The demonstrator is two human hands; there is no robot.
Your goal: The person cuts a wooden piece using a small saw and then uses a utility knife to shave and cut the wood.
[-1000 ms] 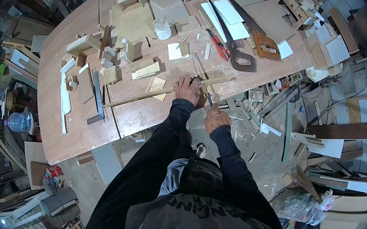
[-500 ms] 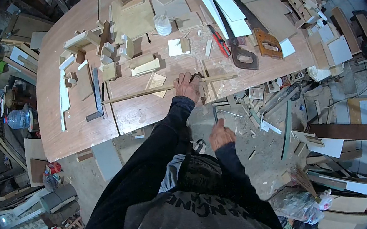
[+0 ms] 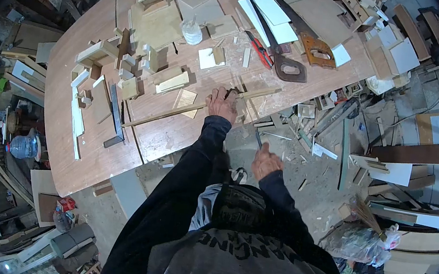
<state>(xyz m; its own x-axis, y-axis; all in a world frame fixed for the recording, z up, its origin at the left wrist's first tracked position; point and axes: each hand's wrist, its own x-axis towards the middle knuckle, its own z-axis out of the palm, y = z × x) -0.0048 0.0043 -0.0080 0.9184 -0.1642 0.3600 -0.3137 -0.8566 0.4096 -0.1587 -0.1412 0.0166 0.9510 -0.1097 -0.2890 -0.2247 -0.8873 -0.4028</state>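
Observation:
My left hand (image 3: 221, 106) lies over a long thin wooden strip (image 3: 164, 114), fingers curled and pressing it against the workbench (image 3: 169, 144). A small dark piece shows at its fingertips. Beyond the bench's front edge, my right hand (image 3: 266, 163) is closed round a tool with a narrow grey blade (image 3: 259, 138); the fist hides its handle. Under the strip lies a small light wooden piece (image 3: 186, 98). To the left, a try square (image 3: 115, 124) rests near the strip's end.
Two handsaws (image 3: 290, 69) (image 3: 319, 51) and red-handled pliers (image 3: 261, 52) lie at the back right. A plastic cup (image 3: 191, 32) stands among wooden blocks and boards. Offcuts (image 3: 323, 151) litter the floor on the right. A water bottle (image 3: 22, 147) is at far left.
The right hand and its tool have shifted slightly to the right. The left hand stays on the strip; the whole view has moved a little.

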